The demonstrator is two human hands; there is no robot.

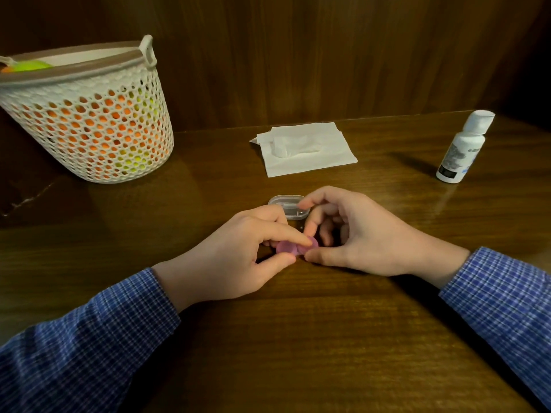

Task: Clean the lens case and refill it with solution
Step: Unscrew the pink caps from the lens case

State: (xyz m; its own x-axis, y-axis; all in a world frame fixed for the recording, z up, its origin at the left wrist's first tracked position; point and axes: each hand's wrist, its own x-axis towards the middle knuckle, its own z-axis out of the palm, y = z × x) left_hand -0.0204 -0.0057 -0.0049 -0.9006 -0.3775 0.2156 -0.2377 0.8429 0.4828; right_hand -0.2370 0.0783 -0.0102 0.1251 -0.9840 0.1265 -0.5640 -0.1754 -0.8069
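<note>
Resting on a dark, glossy wooden bench (298,338), both hands meet over a small pink lens case (293,248) made of two round, smooth plastic cups joined side by side. Its long axis runs roughly left to right across the view, tilted slightly so that the right cup sits a little farther from the person. The case lies near the middle of the bench, just in front of a clear, rounded-rectangle plastic box (288,205) with a shiny rim.

The left hand (235,257) lies low, wrist on the wood, its fingers (286,234) curled round the case: forefinger stretched over the top, thumb pressed at the near edge, pinching the left cup. The right hand (354,234) arches above the bench with fingers bent; its thumb tip touches the wood just beside the right cup, and the curled fingers come down at the cup's far side (whether they truly grip it I cannot tell, since the left forefinger covers the contact). Both forearms wear blue checked woven sleeves (89,338).

Farther back lies a flat, square white tissue (307,150), soft and creased, with a rumpled wad on it. To the right stands a white plastic bottle (462,147) with a flip cap and a printed label. At the left sits a white perforated plastic basket (89,126), round and tapered, with orange and yellow-green showing through its holes.
</note>
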